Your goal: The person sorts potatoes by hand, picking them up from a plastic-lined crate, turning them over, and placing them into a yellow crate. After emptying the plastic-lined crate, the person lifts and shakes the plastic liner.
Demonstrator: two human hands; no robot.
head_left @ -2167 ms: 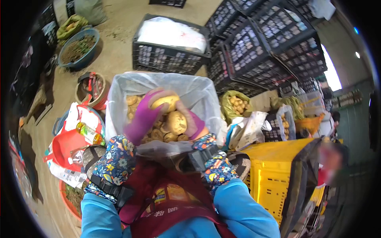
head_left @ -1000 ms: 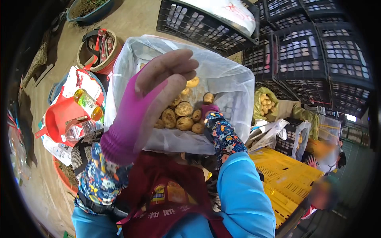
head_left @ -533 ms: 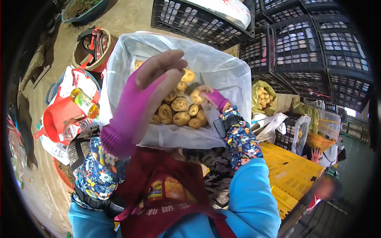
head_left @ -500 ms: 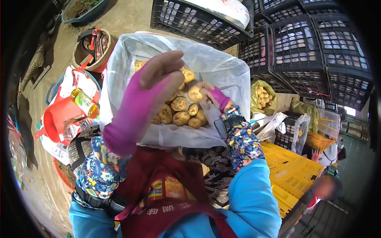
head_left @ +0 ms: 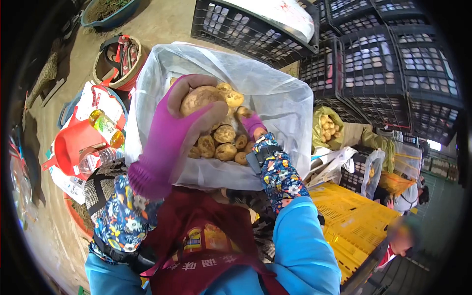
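Left hand (head_left: 179,130) is curled tight round a potato (head_left: 199,97) above the bag (head_left: 280,98) — right hand (head_left: 252,124) rests in the heap (head_left: 223,142), grip too hidden to tell.

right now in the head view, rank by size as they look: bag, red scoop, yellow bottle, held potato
1. bag
2. red scoop
3. yellow bottle and held potato look alike; the potato is nearer the camera, so unranked

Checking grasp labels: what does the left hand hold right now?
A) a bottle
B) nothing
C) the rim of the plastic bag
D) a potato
D: the left hand, in a purple glove, curls its fingers around a potato, raised above the plastic bag.
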